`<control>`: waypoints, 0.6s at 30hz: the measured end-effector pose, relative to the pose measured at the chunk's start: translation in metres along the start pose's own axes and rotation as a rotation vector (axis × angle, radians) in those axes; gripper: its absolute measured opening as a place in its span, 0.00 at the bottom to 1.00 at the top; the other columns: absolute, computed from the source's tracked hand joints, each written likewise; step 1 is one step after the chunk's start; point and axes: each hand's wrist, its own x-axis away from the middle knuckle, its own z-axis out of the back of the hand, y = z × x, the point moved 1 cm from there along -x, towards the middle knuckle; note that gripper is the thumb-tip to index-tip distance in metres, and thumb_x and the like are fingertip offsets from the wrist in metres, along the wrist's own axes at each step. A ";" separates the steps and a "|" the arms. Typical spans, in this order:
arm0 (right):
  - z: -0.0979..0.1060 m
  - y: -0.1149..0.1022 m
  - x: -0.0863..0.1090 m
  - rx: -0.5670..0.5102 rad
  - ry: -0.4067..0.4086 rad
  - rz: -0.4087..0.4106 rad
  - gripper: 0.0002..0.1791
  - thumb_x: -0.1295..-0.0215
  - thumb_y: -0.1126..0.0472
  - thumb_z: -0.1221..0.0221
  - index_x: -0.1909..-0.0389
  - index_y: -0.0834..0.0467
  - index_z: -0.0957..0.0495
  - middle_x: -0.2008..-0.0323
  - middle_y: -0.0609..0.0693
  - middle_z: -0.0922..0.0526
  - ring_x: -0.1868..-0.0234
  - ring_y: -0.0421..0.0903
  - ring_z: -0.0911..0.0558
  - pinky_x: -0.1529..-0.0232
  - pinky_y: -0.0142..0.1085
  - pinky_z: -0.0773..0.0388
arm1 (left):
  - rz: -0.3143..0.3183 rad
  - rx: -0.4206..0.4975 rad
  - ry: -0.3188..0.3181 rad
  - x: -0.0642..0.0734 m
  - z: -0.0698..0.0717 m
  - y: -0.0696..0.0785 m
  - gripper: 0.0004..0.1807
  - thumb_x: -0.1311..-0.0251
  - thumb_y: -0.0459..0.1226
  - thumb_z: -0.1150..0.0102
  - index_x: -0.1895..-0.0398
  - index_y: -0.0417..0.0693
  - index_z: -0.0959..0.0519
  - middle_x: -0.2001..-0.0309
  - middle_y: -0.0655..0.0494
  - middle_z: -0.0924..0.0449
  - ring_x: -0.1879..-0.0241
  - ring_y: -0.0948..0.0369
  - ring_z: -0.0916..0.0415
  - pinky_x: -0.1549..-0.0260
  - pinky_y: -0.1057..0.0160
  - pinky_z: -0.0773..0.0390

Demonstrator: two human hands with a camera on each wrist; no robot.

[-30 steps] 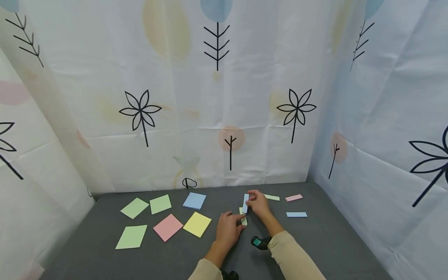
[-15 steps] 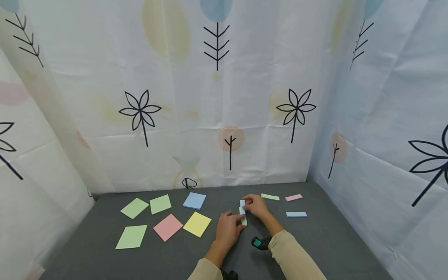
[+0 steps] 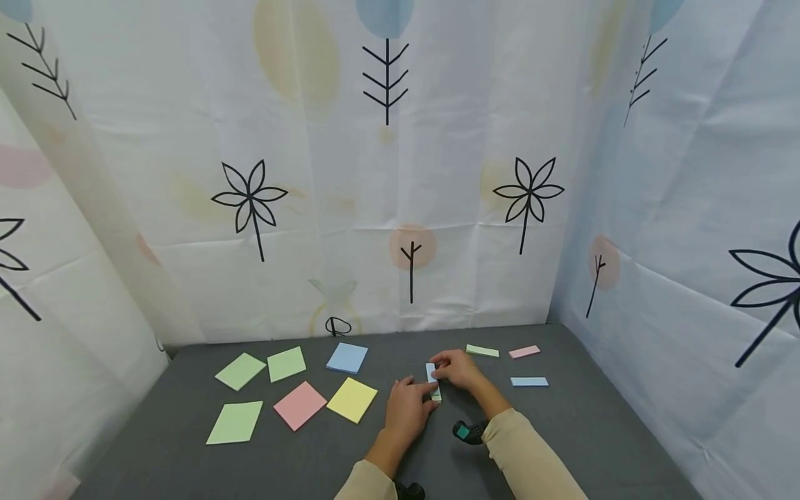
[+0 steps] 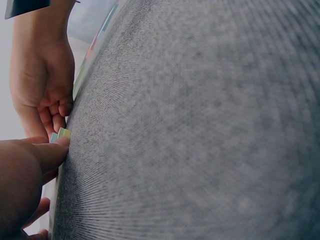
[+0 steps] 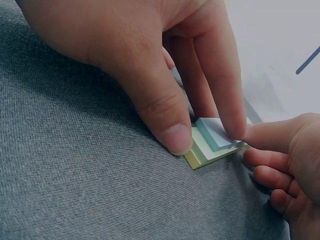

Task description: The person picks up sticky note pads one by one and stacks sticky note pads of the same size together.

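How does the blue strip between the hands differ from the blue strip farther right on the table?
The gripped blue strip runs lengthwise away from the person; the outer blue strip lies crosswise.
The gripped blue strip lies over a green strip; the outer blue strip lies on the table.
The right hand touches the first; neither hand touches the second.
Both are blue and narrow.

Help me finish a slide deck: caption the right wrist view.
Right hand holding a blue pad atop a pale green pad, left hand close by, on gray fabric.
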 end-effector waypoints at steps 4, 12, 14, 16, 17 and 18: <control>0.002 0.000 0.000 0.006 -0.040 0.020 0.12 0.45 0.70 0.33 0.58 0.68 0.17 0.75 0.49 0.19 0.75 0.40 0.26 0.73 0.34 0.29 | -0.001 -0.016 0.004 -0.001 -0.001 0.000 0.17 0.49 0.41 0.28 0.53 0.55 0.14 0.60 0.55 0.14 0.45 0.47 0.24 0.44 0.39 0.31; 0.006 0.001 0.002 0.013 -0.104 0.079 0.11 0.43 0.70 0.34 0.58 0.69 0.17 0.75 0.50 0.20 0.75 0.40 0.27 0.73 0.34 0.29 | 0.002 0.004 0.028 0.000 0.000 0.000 0.17 0.49 0.40 0.27 0.53 0.53 0.13 0.61 0.54 0.13 0.46 0.46 0.24 0.44 0.38 0.31; 0.007 0.000 0.002 0.018 -0.114 0.090 0.12 0.43 0.70 0.34 0.58 0.69 0.18 0.75 0.51 0.19 0.75 0.39 0.27 0.72 0.34 0.29 | 0.002 0.011 0.032 0.001 0.000 0.001 0.17 0.49 0.40 0.28 0.53 0.53 0.13 0.60 0.54 0.13 0.45 0.46 0.24 0.44 0.38 0.32; 0.008 -0.001 0.003 0.025 -0.117 0.099 0.12 0.43 0.69 0.34 0.58 0.70 0.18 0.74 0.52 0.19 0.75 0.39 0.27 0.72 0.34 0.29 | 0.000 0.010 0.032 0.001 0.000 0.001 0.17 0.49 0.40 0.28 0.53 0.53 0.13 0.60 0.54 0.13 0.46 0.45 0.24 0.44 0.38 0.32; 0.008 -0.001 0.003 0.027 -0.117 0.095 0.12 0.43 0.69 0.34 0.58 0.69 0.17 0.74 0.52 0.19 0.75 0.39 0.27 0.72 0.34 0.29 | 0.001 0.009 0.030 0.001 0.000 0.001 0.17 0.49 0.40 0.28 0.53 0.53 0.13 0.60 0.55 0.13 0.46 0.45 0.24 0.44 0.38 0.32; 0.008 -0.001 0.003 0.030 -0.117 0.094 0.12 0.43 0.69 0.34 0.58 0.69 0.17 0.74 0.52 0.19 0.75 0.39 0.28 0.72 0.34 0.29 | 0.001 0.008 0.028 0.001 0.000 0.001 0.17 0.49 0.40 0.28 0.53 0.53 0.13 0.60 0.55 0.13 0.46 0.45 0.24 0.44 0.38 0.32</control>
